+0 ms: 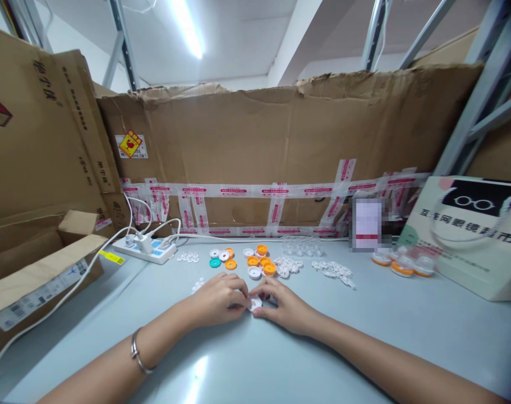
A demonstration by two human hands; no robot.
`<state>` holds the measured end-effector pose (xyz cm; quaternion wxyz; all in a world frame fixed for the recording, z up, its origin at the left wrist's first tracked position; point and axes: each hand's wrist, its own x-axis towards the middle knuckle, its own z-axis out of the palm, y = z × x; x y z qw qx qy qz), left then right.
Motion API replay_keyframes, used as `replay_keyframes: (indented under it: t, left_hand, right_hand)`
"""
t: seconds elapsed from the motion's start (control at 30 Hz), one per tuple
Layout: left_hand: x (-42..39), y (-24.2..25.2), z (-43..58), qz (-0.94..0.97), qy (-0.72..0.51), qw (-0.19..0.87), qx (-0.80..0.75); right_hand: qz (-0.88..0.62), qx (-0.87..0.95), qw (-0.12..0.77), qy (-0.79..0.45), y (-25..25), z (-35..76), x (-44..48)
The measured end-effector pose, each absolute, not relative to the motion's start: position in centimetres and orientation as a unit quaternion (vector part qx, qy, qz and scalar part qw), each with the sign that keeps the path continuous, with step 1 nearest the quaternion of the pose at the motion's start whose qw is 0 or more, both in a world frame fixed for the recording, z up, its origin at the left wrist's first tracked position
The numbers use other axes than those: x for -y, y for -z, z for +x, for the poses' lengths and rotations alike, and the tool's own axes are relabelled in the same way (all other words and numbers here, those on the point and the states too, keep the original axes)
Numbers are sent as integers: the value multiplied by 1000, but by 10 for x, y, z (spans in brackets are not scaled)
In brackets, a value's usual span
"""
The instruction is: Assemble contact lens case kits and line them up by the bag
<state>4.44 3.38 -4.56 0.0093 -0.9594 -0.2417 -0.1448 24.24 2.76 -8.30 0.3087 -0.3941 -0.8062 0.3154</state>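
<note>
One white disc, on or just above the near middle of the desk, between two bare hands: left hand, fingers bent and closed on the disc's left edge; right hand, thumb and forefinger clamped on its right side. One metal bracelet, left wrist. Beyond the hands, a loose group of round orange caps and white caps, with one teal cap at its left. To the group's right, piles of small white parts; behind these, clear cups. Far left, one power strip, plugs fitted. Far right, clear jars with orange bases, just beside one paper bag.
</note>
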Motion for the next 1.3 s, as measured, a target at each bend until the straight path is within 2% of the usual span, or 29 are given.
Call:
replay_keyframes:
  t: [0.17, 0.47, 0.6, 0.7, 1.03, 1.3]
  left_hand:
    - [-31, 45, 47, -960, 124, 16, 251]
    - [-47, 25, 23, -919, 185, -127, 325]
    - [-57, 9, -3, -889, 72, -108, 438]
    - [-59, 7, -13, -882, 24, -118, 457]
    - [-66, 21, -9, -882, 14, -105, 458]
    - [-61, 22, -4, -901, 22, -40, 432]
  right_hand:
    - [-392, 808, 306, -315, 83, 243, -28]
    - [-410, 799, 296, -326, 77, 241, -24]
    - [-421, 792, 293, -332, 74, 242, -23]
    - [-429, 782, 296, -343, 73, 242, -23]
    - [-441, 754, 332, -356, 73, 241, -23]
    - [-453, 721, 418, -317, 65, 244, -23]
